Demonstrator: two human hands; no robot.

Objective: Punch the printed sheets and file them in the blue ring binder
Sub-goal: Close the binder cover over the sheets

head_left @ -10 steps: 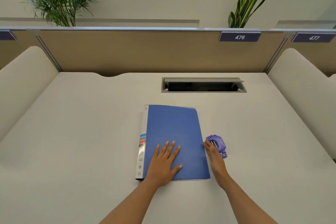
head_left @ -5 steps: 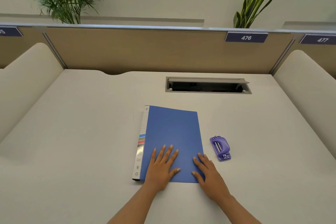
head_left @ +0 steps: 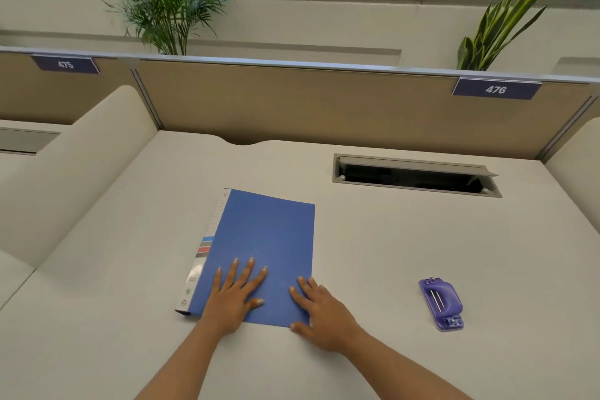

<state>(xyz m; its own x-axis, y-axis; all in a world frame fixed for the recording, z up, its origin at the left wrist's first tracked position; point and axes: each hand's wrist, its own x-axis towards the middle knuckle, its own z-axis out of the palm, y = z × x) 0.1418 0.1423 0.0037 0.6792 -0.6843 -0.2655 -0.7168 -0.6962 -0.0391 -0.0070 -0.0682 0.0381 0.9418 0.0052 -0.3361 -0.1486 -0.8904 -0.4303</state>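
The blue ring binder point(head_left: 266, 237) lies closed and flat on the desk point(head_left: 406, 253), its white labelled spine on the left. My left hand point(head_left: 235, 297) rests flat on the cover's near part, fingers spread. My right hand point(head_left: 321, 310) lies flat over the binder's near right corner, fingertips on the cover and thumb at the front edge. A purple hole punch point(head_left: 442, 303) sits on the desk well to the right of my right hand, untouched. No printed sheets are in view.
An open cable hatch point(head_left: 415, 176) is set into the desk behind and right of the binder. Beige partitions with number plates 475 point(head_left: 66, 64) and 476 point(head_left: 496, 90) wall in the back. Padded dividers point(head_left: 78, 169) flank both sides. Plants stand behind.
My right hand left the hole punch's side and came onto the binder's near right corner. The view has swung left, so binder and punch appear farther apart. My left hand stays on the cover.
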